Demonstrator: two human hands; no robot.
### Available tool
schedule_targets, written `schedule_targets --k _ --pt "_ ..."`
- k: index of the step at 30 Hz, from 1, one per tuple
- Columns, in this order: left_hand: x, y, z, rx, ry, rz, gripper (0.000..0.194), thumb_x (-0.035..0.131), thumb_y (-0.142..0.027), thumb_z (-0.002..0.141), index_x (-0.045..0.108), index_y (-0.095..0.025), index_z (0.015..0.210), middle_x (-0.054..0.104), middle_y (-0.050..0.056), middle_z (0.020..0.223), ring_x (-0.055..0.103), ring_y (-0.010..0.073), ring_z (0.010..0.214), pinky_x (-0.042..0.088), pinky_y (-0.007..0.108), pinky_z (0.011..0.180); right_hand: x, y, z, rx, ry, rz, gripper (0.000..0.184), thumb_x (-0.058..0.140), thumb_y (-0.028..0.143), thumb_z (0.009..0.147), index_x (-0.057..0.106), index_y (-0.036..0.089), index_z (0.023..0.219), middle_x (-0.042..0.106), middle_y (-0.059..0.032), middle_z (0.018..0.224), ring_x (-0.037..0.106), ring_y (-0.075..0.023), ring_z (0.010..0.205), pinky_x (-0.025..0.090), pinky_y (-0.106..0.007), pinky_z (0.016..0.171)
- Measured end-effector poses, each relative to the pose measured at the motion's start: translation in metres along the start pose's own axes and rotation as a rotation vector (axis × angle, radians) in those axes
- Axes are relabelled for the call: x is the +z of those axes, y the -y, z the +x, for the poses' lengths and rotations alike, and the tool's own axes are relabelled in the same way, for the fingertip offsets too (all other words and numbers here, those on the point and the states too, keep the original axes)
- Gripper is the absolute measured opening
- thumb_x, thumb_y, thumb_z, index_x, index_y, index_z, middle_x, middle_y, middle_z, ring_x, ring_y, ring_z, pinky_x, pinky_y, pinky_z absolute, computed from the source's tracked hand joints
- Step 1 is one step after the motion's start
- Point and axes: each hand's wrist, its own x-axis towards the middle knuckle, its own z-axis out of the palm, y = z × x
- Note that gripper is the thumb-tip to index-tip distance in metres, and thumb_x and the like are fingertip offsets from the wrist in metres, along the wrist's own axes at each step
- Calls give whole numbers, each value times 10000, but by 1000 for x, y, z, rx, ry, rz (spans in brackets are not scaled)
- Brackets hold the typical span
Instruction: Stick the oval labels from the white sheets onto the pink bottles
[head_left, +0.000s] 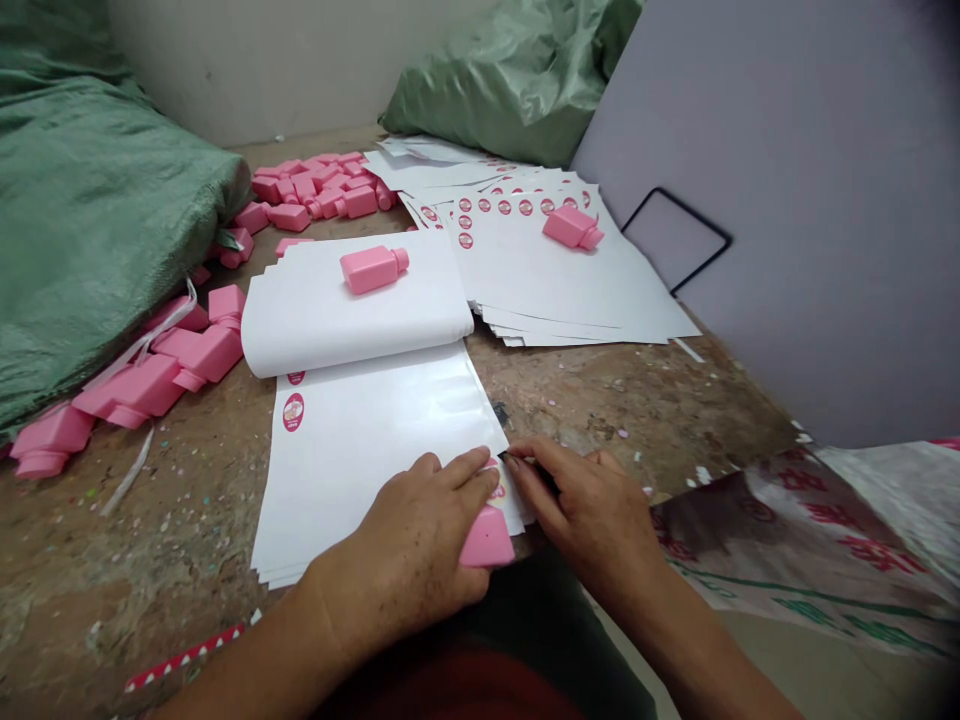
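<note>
My left hand [420, 530] is closed round a pink plastic bottle [487, 538] at the near right corner of a sticker sheet [382, 430]. Its fingertips press on the sheet beside a small pink label [498, 484]. At that sheet's right edge, my right hand [577, 495] pinches a small dark thing, too hidden to name. Further up, the sheets are folded back, and a second pink bottle [373, 270] lies on the fold. Oval pink labels [293, 411] show along the left side of the sheet.
Another pink bottle [573, 228] lies on a stack of label sheets [577, 285] to the right. Many pink bottles [322, 188] are heaped at the back, beside a green sack [97, 220]. A black metal bracket [679, 225] stands by the grey panel [810, 200]. A printed plastic bag [810, 540] hangs lower right.
</note>
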Motion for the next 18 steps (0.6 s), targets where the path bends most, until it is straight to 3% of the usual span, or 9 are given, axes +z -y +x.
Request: schedule_targets --k 18 --pt "0 0 0 -5 2 8 796 598 -271 713 409 -151 1477 312 49 1603 496 345 1209 459 480 1045 2 1 -1 -25 -58 7 326 370 283 1028 651 198 886 736 -2 777 593 -182 577 313 -321 603"
